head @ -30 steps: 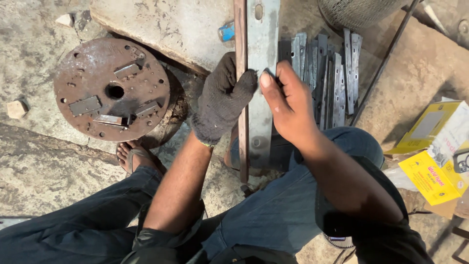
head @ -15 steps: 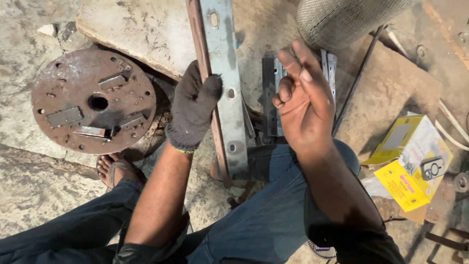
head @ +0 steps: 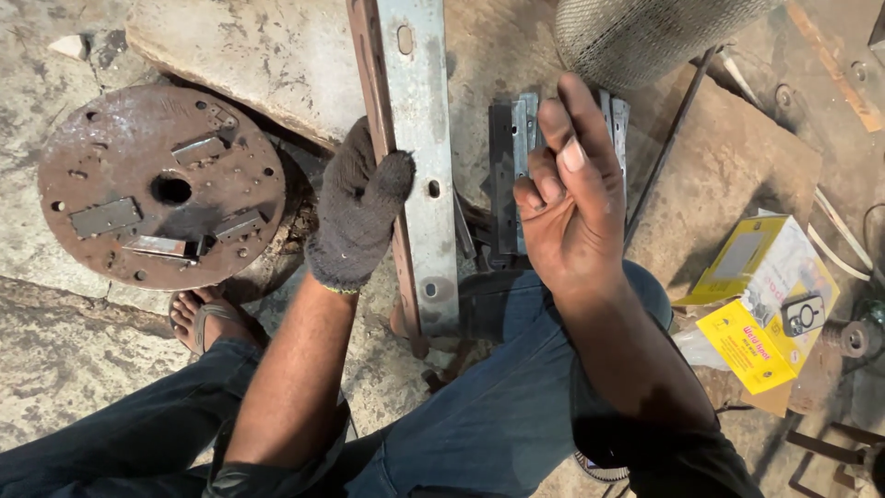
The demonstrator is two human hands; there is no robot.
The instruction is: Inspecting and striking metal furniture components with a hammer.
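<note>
Gloved left hand on a long steel angle bar; bare right hand lifted free beside it.

Nearest: dark-trousered knees and a sandalled foot [head: 207, 318] on the stone floor. Left hand [head: 358, 217], in a grey knit glove, wraps its fingers round the rusty left edge of the angle bar [head: 417, 166], thumb over the pale face. The bar runs from the lap up out of the top edge and has holes and a slot along it. Right hand [head: 572, 207] holds nothing: fingers loosely half-curled, index and middle raised, clear of the bar. It hides part of a stack of flat metal strips [head: 512, 175] lying just right of the bar. Left: rusted round disc [head: 161, 189] with small plates on it. Right: yellow cardboard box [head: 761, 290] on a brown board [head: 728, 157]. Far: wire-mesh roll [head: 645, 37], thin rod [head: 668, 138] slanting below it.
</note>
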